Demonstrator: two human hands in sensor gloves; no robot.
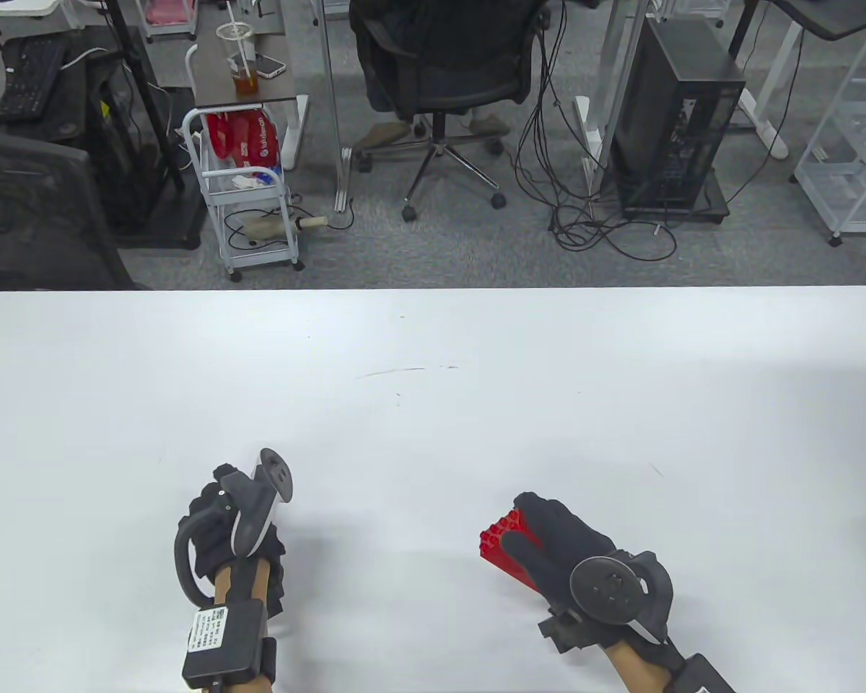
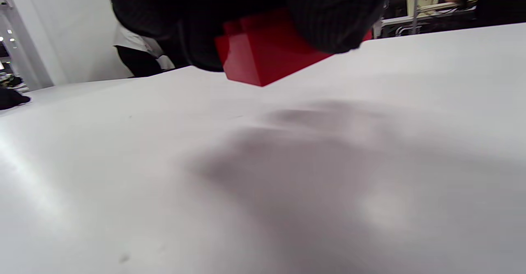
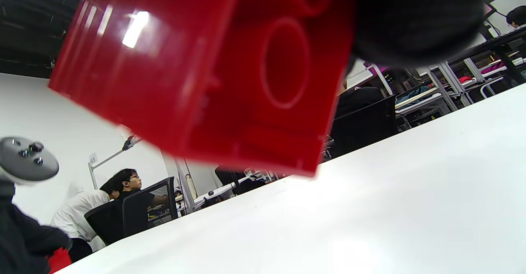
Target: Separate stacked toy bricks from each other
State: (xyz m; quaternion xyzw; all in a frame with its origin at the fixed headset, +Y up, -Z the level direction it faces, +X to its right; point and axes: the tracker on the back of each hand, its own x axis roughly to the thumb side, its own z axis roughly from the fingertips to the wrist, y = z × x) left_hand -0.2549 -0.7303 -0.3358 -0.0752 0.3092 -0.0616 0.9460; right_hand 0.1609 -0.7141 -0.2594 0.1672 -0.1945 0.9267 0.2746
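Right hand point(image 1: 563, 552) curled around a large red brick point(image 1: 501, 541), held just above the white table point(image 1: 433, 404), hollow underside facing the wrist camera. Left hand point(image 1: 224, 534), well apart, closed on a smaller red brick point(image 2: 267, 50), also off the surface.

White lettering runs down a red bag point(image 1: 244, 137) hanging on a white trolley point(image 1: 220, 184) beyond the table, too small to read. A printed white label point(image 1: 208, 630) on the black box strapped to the left forearm is likewise illegible.
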